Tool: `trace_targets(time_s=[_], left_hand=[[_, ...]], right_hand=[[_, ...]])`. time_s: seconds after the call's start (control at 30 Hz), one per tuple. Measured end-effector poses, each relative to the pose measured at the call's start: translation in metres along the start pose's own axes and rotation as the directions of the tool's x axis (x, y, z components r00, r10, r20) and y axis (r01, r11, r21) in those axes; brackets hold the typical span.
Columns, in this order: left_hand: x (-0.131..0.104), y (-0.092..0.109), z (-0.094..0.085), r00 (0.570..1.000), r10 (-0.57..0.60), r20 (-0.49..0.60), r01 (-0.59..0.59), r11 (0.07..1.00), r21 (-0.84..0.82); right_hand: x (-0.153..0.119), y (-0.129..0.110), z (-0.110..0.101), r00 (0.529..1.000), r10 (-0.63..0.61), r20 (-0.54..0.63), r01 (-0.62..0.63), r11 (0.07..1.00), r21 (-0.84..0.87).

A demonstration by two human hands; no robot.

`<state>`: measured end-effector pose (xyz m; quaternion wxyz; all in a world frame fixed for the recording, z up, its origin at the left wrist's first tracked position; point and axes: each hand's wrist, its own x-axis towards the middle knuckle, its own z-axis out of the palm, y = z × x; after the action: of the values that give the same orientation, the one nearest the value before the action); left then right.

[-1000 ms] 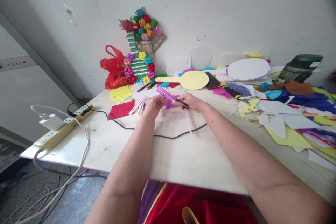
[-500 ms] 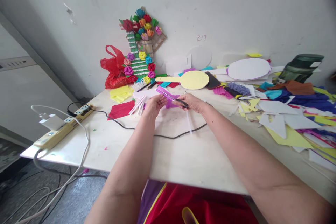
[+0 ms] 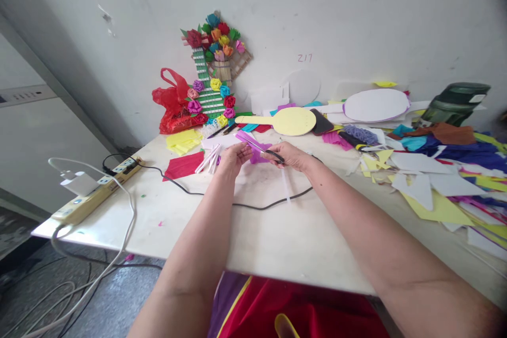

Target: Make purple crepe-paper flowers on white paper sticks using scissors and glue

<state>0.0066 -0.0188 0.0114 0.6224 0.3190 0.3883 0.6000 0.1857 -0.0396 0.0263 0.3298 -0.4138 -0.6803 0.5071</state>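
My right hand (image 3: 288,156) is closed round the dark handles of a pair of scissors (image 3: 274,156), whose blades point up and left. Those blades lie along a piece of purple crepe paper (image 3: 257,155). On the paper's left edge, my left hand (image 3: 236,155) is pinched shut. A bundle of white paper sticks (image 3: 208,159) lies just left of that hand, beside a sheet of red crepe paper (image 3: 184,166). Under my right hand a translucent white stick (image 3: 285,187) rests on the table, crossing near a black cable (image 3: 257,207).
A power strip (image 3: 99,188) with a white charger runs along the table's left edge. At the back stand a paper-flower guitar (image 3: 212,100), a red plastic bag (image 3: 172,103) and a yellow paddle-shaped cutout (image 3: 294,121). Paper scraps (image 3: 435,206) and a green bottle (image 3: 451,105) occupy the right.
Both hands keep their places, with the scissors still against the purple paper. The whole view has shifted very slightly.
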Motion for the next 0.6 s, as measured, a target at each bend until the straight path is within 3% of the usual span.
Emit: trace_targets(time_s=[0.6], left_hand=[[-0.0013,0.0008,0.0002,1.0,-0.004,-0.003,0.004,1.0,0.018]], right_hand=[[0.0009,0.002,-0.001,1.0,0.007,0.009,-0.007,1.0,0.005]])
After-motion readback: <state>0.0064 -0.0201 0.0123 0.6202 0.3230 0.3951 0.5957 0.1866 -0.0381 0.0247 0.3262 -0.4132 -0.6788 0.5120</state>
